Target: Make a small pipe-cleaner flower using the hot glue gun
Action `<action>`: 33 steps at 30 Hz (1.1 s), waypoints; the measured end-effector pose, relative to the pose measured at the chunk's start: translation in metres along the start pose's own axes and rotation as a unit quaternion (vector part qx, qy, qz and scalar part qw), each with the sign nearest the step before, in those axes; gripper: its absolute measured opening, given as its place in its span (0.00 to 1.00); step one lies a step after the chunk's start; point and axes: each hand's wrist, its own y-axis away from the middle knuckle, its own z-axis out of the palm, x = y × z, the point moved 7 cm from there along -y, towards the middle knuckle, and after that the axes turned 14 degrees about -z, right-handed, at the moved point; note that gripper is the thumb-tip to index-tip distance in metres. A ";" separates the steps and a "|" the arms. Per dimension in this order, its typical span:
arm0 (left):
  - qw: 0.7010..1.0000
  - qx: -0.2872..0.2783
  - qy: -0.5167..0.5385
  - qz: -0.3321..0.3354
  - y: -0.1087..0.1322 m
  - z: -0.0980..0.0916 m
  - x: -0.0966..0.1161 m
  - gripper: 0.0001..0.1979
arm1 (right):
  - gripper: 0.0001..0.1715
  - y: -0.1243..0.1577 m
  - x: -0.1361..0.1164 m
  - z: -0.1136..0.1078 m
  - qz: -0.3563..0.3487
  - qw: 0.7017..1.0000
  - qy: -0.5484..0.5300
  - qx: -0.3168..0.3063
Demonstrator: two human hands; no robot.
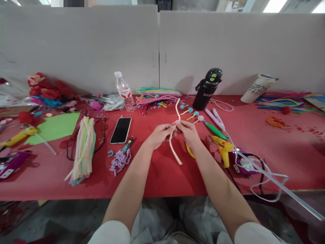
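A cream pipe cleaner (175,153) runs between my two hands, one end rising above the fingers and the other hanging down in a slight curve toward me. My left hand (162,134) pinches it near its middle. From the other side my right hand (187,133) grips it too, the fingertips of both hands almost touching. The exact spot where they pinch is hidden by the fingers. Just beyond the right hand lie small pipe-cleaner flowers (190,110) with blue heads, and one with a pink head (200,118). Part of a yellow pipe cleaner (190,150) shows beside the right wrist.
Left of my hands lie a phone (121,130), lilac cut pieces (120,161) and a pastel pipe-cleaner bundle (85,149). A yellow glue gun (223,149) with cables, a green-handled tool (216,131) and a black bottle (207,89) are on the right. A plastic bottle (125,93) stands behind.
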 end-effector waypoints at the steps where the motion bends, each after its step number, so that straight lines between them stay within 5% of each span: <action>1: 1.000 0.012 -0.013 0.004 -0.001 0.000 0.000 0.18 | 0.19 0.001 -0.001 0.002 -0.002 1.000 0.004 -0.008; 10: 0.978 -0.026 -0.206 -0.005 -0.002 0.007 -0.008 0.16 | 0.14 -0.004 0.005 -0.016 0.006 0.993 -0.081 0.088; 27: 0.912 -0.261 -0.297 -0.110 0.019 0.034 -0.027 0.15 | 0.13 -0.011 -0.003 -0.047 -0.033 0.963 -0.125 0.237; 29: 0.932 -0.230 -0.266 -0.083 0.016 0.030 -0.020 0.14 | 0.17 -0.010 -0.002 -0.057 -0.028 0.951 -0.135 0.278; 33: 0.994 -0.009 -0.098 0.049 0.002 -0.007 0.007 0.14 | 0.29 -0.007 0.007 -0.039 0.070 0.962 -0.144 0.222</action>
